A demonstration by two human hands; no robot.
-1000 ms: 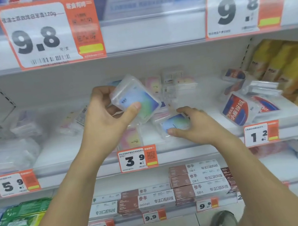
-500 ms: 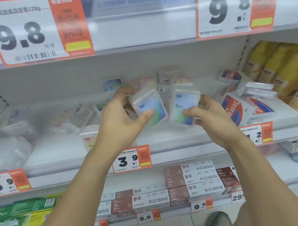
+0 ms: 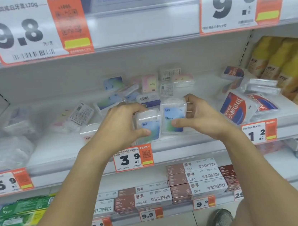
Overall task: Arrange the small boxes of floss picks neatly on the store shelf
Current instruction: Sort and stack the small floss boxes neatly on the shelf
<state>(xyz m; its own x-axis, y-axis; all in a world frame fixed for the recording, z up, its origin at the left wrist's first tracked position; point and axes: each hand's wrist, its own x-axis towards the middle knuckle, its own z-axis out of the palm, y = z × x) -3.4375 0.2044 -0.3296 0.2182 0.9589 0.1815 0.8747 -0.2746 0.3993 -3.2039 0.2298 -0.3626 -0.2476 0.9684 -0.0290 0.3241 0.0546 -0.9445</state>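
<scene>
My left hand (image 3: 121, 126) grips a small clear floss pick box with a blue-green label (image 3: 149, 127), standing upright at the front of the white shelf (image 3: 59, 150). Right beside it, my right hand (image 3: 200, 117) grips a second clear blue-green box (image 3: 173, 118), also upright, its side touching the first. Behind them lies a jumble of several more small clear boxes (image 3: 147, 86), some pink, some blue, tilted or lying flat. One more box (image 3: 88, 132) sits just left of my left hand.
A 3.9 price tag (image 3: 133, 158) hangs on the shelf lip below the boxes. Red-and-blue floss packs (image 3: 237, 107) and yellow pouches (image 3: 292, 61) fill the right side. Clear bags (image 3: 5, 138) lie at left. Brown toothpaste cartons (image 3: 193, 178) sit on the shelf below.
Both hands have lowered their boxes from mid-air down to the front of the shelf and brought them together side by side.
</scene>
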